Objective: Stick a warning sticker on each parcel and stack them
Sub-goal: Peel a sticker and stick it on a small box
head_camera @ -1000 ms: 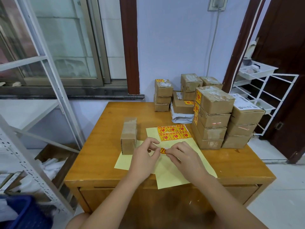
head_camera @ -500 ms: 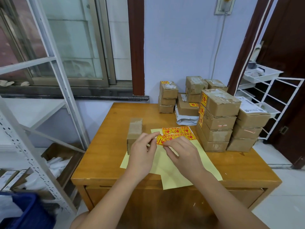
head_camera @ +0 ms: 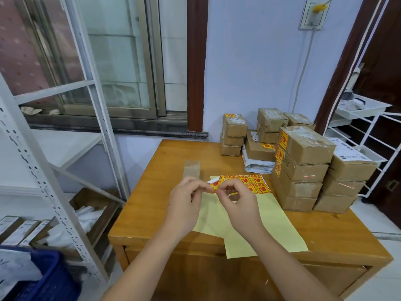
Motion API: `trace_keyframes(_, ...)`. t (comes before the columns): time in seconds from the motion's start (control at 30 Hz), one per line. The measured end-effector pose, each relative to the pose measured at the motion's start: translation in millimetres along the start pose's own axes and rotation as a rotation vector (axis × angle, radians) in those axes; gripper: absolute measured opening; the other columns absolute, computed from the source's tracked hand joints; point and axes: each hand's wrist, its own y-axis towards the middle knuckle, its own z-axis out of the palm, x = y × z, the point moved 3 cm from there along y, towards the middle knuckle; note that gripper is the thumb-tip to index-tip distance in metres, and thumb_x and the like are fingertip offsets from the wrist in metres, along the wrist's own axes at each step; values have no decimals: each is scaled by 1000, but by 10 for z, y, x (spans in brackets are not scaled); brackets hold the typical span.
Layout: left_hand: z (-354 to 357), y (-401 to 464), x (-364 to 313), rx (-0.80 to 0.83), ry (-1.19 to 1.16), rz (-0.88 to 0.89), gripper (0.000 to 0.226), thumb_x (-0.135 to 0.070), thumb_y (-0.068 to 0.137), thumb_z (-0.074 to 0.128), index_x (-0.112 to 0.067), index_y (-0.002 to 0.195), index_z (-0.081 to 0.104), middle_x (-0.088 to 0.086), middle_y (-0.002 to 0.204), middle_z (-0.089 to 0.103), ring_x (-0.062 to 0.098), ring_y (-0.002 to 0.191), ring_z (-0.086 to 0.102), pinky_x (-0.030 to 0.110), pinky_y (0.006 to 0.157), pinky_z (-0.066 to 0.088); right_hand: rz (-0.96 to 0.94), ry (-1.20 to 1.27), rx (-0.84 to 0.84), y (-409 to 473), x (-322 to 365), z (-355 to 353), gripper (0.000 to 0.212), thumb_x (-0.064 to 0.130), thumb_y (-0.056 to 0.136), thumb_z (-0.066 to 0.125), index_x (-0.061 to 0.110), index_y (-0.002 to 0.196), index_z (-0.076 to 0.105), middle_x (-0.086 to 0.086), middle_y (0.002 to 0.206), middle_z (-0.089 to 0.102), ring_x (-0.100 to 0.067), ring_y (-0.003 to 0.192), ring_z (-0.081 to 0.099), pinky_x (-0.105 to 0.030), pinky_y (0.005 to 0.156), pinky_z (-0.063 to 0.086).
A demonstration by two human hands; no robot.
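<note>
A red and yellow warning sticker (head_camera: 215, 186) is held up between my two hands above the table. My left hand (head_camera: 186, 205) pinches its left end and my right hand (head_camera: 238, 203) pinches its right end. Under them lies the pale yellow backing sheet (head_camera: 273, 222), with several stickers (head_camera: 252, 181) still in rows at its far end. One small brown parcel (head_camera: 191, 169) stands alone behind my left hand, partly hidden by it. On the right rises a stack of parcels (head_camera: 303, 168) with stickers on their left faces.
The wooden table (head_camera: 152, 205) has a drawer front below. More parcel stacks (head_camera: 233, 134) and a grey mailer bag (head_camera: 258, 165) sit at the back. A white metal shelf frame (head_camera: 43, 170) stands left, a white wire rack (head_camera: 368, 135) right, a blue crate (head_camera: 50, 276) lower left.
Both hands have lifted off the backing sheet with the peeled sticker between them. The camera has tilted up and shifted left a little.
</note>
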Motion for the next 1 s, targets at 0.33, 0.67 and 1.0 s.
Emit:
trace_keyframes(0.33,-230,57,67,11,144,-12,33,-22,100,65,-37,129,67,-17,97,61,6,93,60,20,76,49,84,147,135,131,87,277,37,-4,89,63,29,104,69,11,80,60,-8,76,55,-23,60,45)
trace_keyframes(0.67,-422,310,263,65,168,-64,31,-26,98,67,-48,118,58,-15,87,61,9,90,58,30,78,50,88,113,190,441,158,460,7,19,92,74,23,90,68,4,76,67,-5,73,62,-23,66,53)
trace_keyframes(1.0,-452,701,388,135,304,-36,37,-30,103,58,-31,140,58,-14,98,57,5,97,52,26,81,47,94,-54,278,893,134,606,15,19,95,70,28,104,64,5,78,68,-12,83,66,-30,79,54)
